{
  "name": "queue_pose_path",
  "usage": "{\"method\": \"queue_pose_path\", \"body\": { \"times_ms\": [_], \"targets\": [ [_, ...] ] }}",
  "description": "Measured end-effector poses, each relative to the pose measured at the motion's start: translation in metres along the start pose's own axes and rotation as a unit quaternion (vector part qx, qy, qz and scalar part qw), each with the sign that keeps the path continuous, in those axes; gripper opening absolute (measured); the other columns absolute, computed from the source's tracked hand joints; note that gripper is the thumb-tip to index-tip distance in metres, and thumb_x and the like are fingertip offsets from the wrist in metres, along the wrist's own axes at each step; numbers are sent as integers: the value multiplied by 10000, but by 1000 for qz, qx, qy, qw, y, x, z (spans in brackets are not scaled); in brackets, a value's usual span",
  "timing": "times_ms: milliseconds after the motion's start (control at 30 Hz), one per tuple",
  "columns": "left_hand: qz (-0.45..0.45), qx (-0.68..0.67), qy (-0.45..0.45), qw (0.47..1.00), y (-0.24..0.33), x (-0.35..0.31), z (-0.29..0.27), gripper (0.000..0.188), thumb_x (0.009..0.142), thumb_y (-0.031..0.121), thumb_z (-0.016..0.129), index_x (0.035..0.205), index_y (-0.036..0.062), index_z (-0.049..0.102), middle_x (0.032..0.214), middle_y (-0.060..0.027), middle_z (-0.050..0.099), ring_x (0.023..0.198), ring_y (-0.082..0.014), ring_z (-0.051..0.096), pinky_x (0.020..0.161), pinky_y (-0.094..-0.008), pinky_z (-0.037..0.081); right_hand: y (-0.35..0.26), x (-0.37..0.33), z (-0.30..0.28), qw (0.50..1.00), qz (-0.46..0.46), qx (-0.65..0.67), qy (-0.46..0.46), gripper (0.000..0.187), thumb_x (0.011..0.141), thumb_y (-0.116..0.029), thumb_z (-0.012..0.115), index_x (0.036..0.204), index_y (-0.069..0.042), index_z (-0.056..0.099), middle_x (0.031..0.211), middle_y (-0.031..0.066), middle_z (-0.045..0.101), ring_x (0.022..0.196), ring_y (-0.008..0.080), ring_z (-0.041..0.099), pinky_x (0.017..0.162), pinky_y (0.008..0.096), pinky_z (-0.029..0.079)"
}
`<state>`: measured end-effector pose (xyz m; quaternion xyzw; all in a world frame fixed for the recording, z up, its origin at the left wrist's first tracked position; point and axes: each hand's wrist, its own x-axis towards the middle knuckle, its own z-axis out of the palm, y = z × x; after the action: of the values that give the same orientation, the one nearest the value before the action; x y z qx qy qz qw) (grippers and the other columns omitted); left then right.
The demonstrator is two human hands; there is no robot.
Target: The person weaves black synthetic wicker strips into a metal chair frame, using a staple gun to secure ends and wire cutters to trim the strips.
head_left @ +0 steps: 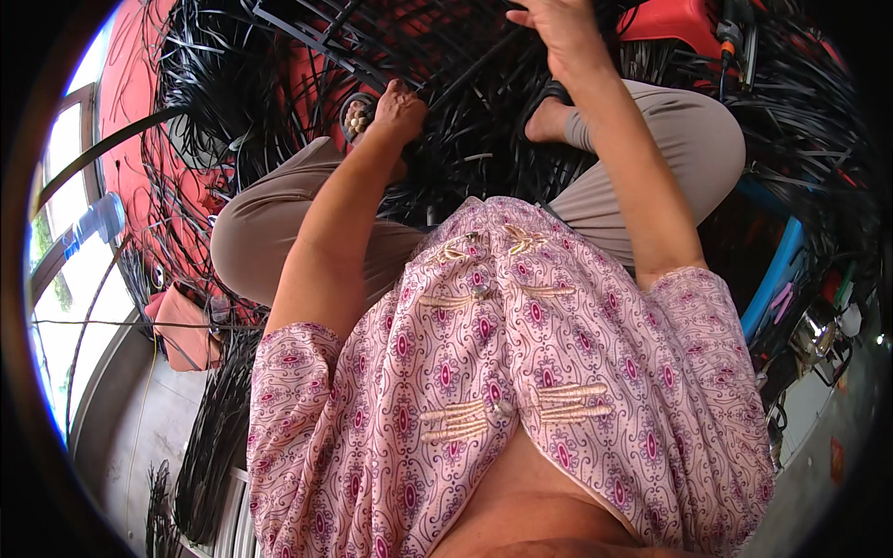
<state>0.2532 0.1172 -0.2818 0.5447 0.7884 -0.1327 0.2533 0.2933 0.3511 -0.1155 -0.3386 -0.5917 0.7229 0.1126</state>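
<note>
Both hands are up in a tangle of black strips (484, 84) in front of the knees. Left hand (402, 110) curls down onto them, right hand (553, 28) further out, looks like it's pinching 1 strip, hard to tell. Strips mostly run away from the body, left hand nearer.

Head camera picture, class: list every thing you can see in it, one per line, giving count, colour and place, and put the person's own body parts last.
Plastic strips: too many to count, black, a tangled mass across the top and trailing down the left.
Red surface: one, red, behind the strips at upper left.
Window frame: one, pale, far left.
Blue bar: one, blue, right of the knee.
Tunic: one, pink patterned, centre and bottom.
Trousers: one pair, beige, over both knees.
Bare foot: one, among the strips, upper centre.
Left hand: pressing down on strips.
Right hand: gripping strips at the top edge.
</note>
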Motion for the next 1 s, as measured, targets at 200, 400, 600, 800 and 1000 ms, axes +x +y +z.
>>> {"method": "queue_pose_path", "body": {
  "times_ms": [200,400,600,800,1000],
  "targets": [
    [74,-138,23,987,-38,-19,-101,526,651,557,744,835,65,748,820,-146,702,866,-309,674,800,-409,488,125,59,-35,983,128,-47,125,709,754,-245,804,1322,18,471,1116,126,593,997,231,574,794,315,499],
    [5,-252,206,946,-57,-72,-236,613,883,594,576,718,14,686,560,-100,560,550,-210,573,571,-379,462,118,74,-22,969,180,108,130,506,723,-358,803,994,-5,561,973,104,579,819,214,574,647,355,483],
    [-71,-458,365,808,-68,-95,-310,670,886,603,581,561,17,586,490,-2,468,474,-97,425,462,-306,318,15,110,-28,982,-8,178,57,174,800,-173,701,684,-93,598,607,25,555,494,160,516,476,292,396],
    [-24,-516,485,706,-120,-107,-277,610,993,484,427,597,41,568,501,-34,439,487,-159,403,542,-326,366,-100,70,18,994,-89,5,59,239,725,-205,774,709,-87,566,601,2,543,461,142,500,412,286,355],
    [-26,-803,454,385,-176,-113,-169,523,954,450,519,589,76,540,527,-46,489,506,-173,455,576,-317,398,-96,80,95,981,-100,-154,-58,288,719,-259,794,671,-18,644,625,106,634,498,194,585,461,340,429]
  ]
}}
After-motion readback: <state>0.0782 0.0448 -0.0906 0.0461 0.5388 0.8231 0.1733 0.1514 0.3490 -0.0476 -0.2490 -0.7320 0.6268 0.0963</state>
